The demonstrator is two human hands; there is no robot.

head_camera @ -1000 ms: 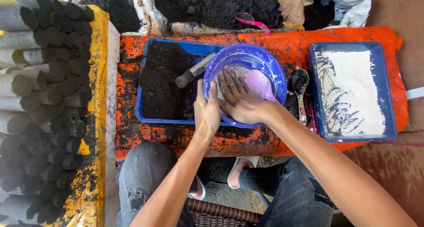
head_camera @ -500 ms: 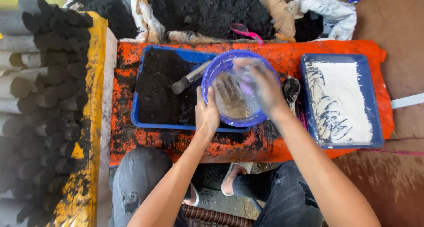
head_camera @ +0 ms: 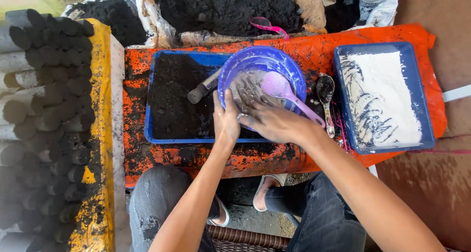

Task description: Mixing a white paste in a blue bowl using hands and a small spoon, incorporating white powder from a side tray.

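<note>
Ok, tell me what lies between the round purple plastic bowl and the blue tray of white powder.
In the head view, a dirty dark spoon lies on the orange surface between the purple bowl and the powder tray.
</note>
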